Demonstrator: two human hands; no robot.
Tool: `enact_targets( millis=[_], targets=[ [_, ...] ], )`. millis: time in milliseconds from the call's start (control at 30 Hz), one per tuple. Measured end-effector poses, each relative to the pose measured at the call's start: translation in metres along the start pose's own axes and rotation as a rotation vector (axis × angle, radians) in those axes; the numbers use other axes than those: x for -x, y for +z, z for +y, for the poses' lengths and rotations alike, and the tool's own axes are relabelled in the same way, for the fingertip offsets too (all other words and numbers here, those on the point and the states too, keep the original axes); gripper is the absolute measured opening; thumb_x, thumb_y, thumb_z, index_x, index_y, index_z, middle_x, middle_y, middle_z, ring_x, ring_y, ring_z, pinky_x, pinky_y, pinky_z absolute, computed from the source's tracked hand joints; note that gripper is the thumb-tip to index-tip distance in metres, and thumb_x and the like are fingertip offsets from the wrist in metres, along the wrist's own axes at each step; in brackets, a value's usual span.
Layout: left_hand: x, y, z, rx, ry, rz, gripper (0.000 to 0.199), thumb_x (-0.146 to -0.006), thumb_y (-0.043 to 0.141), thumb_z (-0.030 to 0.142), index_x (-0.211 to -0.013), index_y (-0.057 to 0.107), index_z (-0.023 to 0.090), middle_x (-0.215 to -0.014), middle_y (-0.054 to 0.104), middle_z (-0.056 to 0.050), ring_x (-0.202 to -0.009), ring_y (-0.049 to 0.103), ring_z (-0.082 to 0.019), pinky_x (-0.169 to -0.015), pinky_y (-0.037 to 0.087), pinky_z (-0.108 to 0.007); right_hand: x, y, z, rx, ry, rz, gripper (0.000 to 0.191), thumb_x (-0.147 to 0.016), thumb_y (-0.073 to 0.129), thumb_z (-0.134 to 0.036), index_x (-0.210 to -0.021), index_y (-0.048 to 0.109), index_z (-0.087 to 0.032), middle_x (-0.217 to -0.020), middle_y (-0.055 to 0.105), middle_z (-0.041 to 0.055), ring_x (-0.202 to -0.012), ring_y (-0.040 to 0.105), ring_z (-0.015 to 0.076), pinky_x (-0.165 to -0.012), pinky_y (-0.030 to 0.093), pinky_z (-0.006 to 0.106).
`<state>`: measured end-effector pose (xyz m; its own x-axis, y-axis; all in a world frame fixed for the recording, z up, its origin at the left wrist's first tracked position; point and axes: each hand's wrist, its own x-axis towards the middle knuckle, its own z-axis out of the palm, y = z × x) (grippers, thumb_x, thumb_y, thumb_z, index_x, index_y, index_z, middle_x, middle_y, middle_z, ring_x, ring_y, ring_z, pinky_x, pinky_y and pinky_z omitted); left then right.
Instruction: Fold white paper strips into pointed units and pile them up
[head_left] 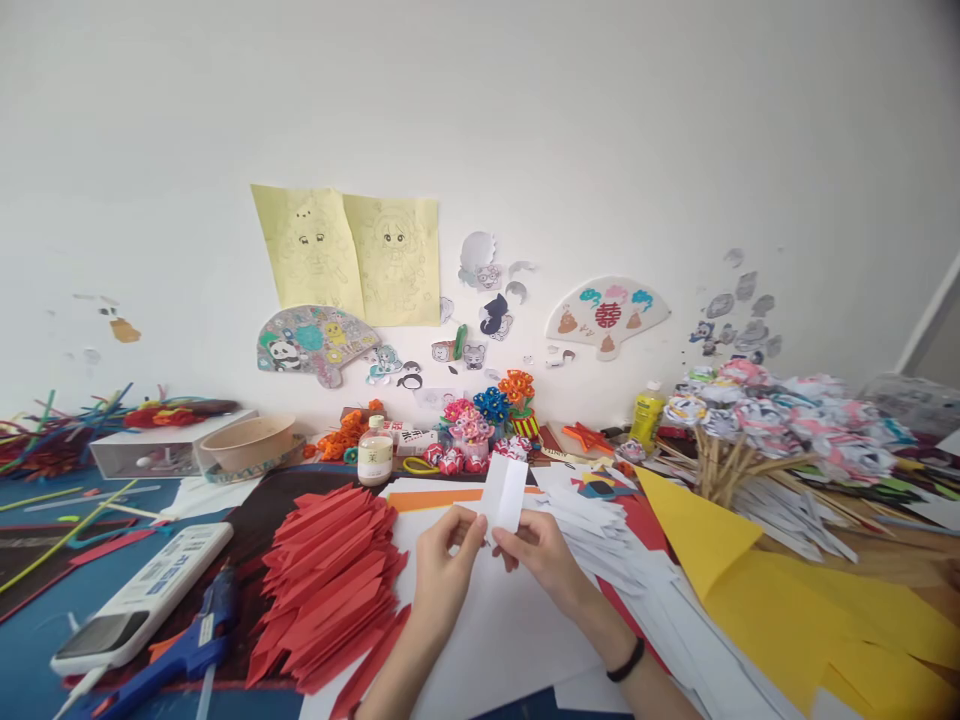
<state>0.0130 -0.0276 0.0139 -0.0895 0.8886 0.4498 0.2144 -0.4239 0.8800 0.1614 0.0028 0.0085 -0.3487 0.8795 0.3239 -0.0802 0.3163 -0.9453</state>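
Observation:
A narrow white paper strip, creased down its length, stands upright between my two hands above the white sheet on the table. My left hand pinches its lower left edge between thumb and fingers. On the opposite side, my right hand grips the lower right edge the same way; a black band circles that wrist. Left of my hands lies a heap of folded red paper strips. A spread of folded white paper strips lies to the right. Beneath my hands is a large white sheet.
A blue glue gun and a white power strip lie at left. Behind stand a small bottle, pipe-cleaner flowers and a yellow bottle. Yellow paper and paper flowers on sticks are at right.

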Motion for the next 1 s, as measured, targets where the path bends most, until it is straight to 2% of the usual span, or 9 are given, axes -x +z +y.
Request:
enact_targets(
  millis=[300, 433, 600, 800, 1000],
  targets=[
    [-0.001, 0.001, -0.002, 0.022, -0.027, -0.026, 0.033, -0.086, 0.050, 0.041, -0.066, 0.055, 0.016, -0.061, 0.055, 0.001, -0.055, 0.046, -0.011, -0.054, 0.036, -0.021, 0.000, 0.000, -0.002, -0.011, -0.005, -0.004, 0.025, -0.079, 0.063, -0.034, -0.071, 0.066, -0.011, -0.063, 0.061, 0.0045, -0.051, 0.051, 0.0119, -0.048, 0.041, 0.024],
    [-0.001, 0.003, -0.004, -0.031, -0.025, -0.076, 0.038, -0.089, 0.043, 0.043, -0.066, 0.055, 0.016, -0.060, 0.057, 0.000, -0.053, 0.046, -0.011, -0.053, 0.035, -0.021, -0.002, -0.003, 0.001, -0.015, -0.042, 0.068, 0.025, -0.079, 0.063, -0.034, -0.066, 0.064, -0.012, -0.059, 0.060, 0.0028, -0.049, 0.050, 0.0111, -0.047, 0.040, 0.023],
    [0.000, 0.007, -0.006, -0.064, -0.038, -0.156, 0.035, -0.087, 0.048, 0.044, -0.071, 0.060, 0.015, -0.061, 0.060, -0.001, -0.054, 0.049, -0.012, -0.052, 0.035, -0.021, -0.002, -0.007, 0.007, -0.006, -0.052, 0.126, 0.026, -0.078, 0.064, -0.035, -0.069, 0.064, -0.012, -0.062, 0.062, 0.0041, -0.049, 0.049, 0.0109, -0.047, 0.039, 0.023],
    [0.002, 0.008, -0.004, -0.025, -0.058, -0.157, 0.034, -0.085, 0.051, 0.045, -0.072, 0.061, 0.015, -0.061, 0.059, 0.000, -0.054, 0.048, -0.011, -0.052, 0.036, -0.020, -0.002, -0.006, 0.007, 0.018, -0.057, 0.140, 0.026, -0.076, 0.066, -0.036, -0.067, 0.064, -0.012, -0.060, 0.062, 0.0039, -0.048, 0.049, 0.0109, -0.045, 0.038, 0.023],
    [0.004, 0.010, -0.003, -0.102, 0.009, -0.093, 0.031, -0.085, 0.052, 0.040, -0.065, 0.056, 0.016, -0.059, 0.056, 0.001, -0.056, 0.048, -0.011, -0.054, 0.036, -0.020, -0.004, -0.005, 0.009, -0.010, -0.045, 0.125, 0.025, -0.077, 0.065, -0.036, -0.068, 0.063, -0.012, -0.058, 0.058, 0.0010, -0.047, 0.047, 0.0103, -0.045, 0.037, 0.022]
  ],
)
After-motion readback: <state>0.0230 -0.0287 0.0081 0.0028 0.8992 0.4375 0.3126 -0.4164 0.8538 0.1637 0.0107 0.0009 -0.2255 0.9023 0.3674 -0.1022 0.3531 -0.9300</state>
